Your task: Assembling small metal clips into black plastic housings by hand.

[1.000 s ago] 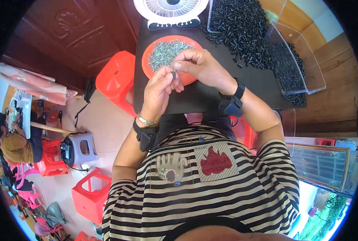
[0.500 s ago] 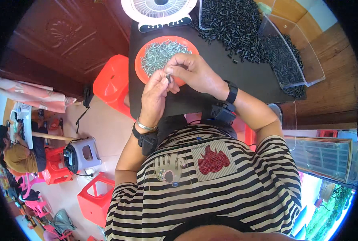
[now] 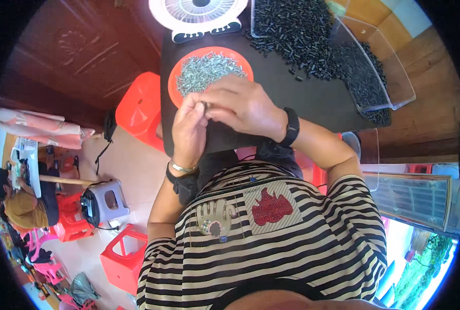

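Note:
Close in front of the near side of a red plate, my two hands meet. Fingers closed, my left hand (image 3: 189, 129) pinches a small black piece (image 3: 205, 105) between thumb and fingertips. My right hand (image 3: 248, 107) comes over it from the right, its thumb and fingers drawn together at the same piece; whatever sits between those fingertips is hidden. The red plate (image 3: 173, 85) holds a heap of small silvery screw-like metal parts (image 3: 204, 70), partly covered by my right hand.
A heap of small black cylindrical pieces (image 3: 297, 36) spreads over the dark table (image 3: 312, 106) at the far right, around a clear plastic bin (image 3: 401, 88). A white fan (image 3: 199, 13) stands behind the plate. Red stools (image 3: 139, 103) are at the left, and another person (image 3: 26, 206) sits farther off.
My right hand has turned and its fingers have closed further over the black piece. Both hands have shifted slightly left and nearer, and the whole view has moved a little.

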`<action>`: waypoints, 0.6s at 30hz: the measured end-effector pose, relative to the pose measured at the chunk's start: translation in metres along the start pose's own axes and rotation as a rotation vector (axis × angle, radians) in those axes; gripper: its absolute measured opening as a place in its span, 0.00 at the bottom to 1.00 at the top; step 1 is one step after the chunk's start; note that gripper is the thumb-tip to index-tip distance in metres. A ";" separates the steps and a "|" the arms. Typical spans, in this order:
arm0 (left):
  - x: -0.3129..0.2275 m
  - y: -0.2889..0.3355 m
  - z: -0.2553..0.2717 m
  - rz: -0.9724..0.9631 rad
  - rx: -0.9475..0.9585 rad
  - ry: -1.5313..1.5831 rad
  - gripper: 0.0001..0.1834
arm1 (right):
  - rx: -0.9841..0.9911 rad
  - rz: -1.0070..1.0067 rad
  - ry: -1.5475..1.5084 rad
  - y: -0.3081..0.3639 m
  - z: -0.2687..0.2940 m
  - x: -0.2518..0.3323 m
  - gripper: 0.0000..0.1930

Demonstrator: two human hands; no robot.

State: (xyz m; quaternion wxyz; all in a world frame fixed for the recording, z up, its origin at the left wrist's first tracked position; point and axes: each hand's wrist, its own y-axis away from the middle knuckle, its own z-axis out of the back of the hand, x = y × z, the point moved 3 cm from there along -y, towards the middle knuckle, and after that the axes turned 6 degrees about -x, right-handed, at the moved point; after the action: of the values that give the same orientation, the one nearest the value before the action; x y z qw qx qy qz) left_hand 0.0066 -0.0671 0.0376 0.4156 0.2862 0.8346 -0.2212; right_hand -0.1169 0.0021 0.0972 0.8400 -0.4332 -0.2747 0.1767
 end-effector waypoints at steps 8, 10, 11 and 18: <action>0.005 0.002 -0.005 0.080 0.005 0.055 0.12 | 0.089 -0.014 0.050 0.001 0.012 -0.003 0.13; 0.004 0.003 -0.002 0.079 -0.001 0.051 0.12 | 0.118 -0.005 0.055 0.002 0.022 -0.017 0.11; 0.004 0.003 0.001 0.077 -0.013 0.046 0.12 | 0.118 -0.054 0.154 0.008 0.028 -0.041 0.10; 0.003 0.007 0.004 0.065 -0.001 0.030 0.14 | 0.313 -0.278 0.558 0.022 0.082 -0.166 0.07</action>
State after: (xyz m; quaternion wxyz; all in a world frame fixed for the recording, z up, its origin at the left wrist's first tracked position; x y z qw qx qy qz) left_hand 0.0123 -0.0635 0.0317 0.4101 0.3162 0.8312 -0.2025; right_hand -0.2989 -0.0231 0.0668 0.9550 -0.2892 -0.0605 -0.0246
